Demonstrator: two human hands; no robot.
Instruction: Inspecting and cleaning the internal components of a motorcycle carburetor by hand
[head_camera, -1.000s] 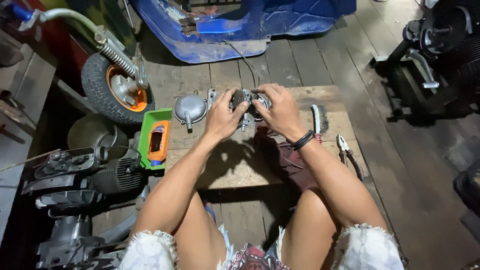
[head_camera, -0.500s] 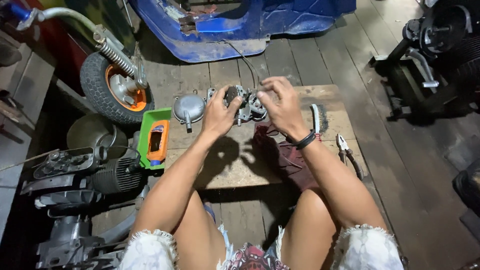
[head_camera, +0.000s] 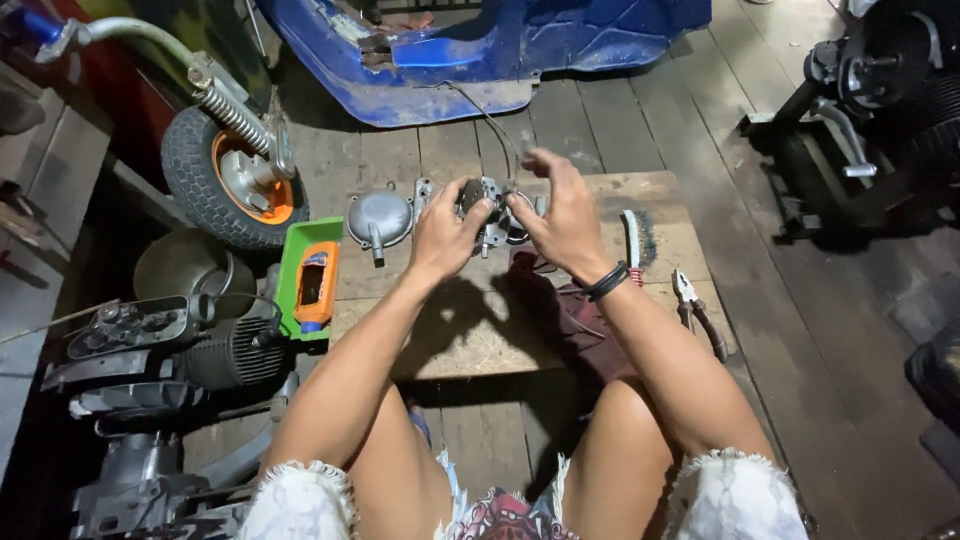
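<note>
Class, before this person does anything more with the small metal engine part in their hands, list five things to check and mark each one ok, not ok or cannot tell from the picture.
1. Both hands on the metal part: ok; left hand and right hand grip it from either side.
2. Part held over the wooden board: ok.
3. Round metal cover within reach: ok; it lies just left of the left hand.
4. Wire brush and pliers to hand: ok; both lie right of the right hand.
5. Thin cable free of the part: cannot tell; the hands hide its end.
</note>
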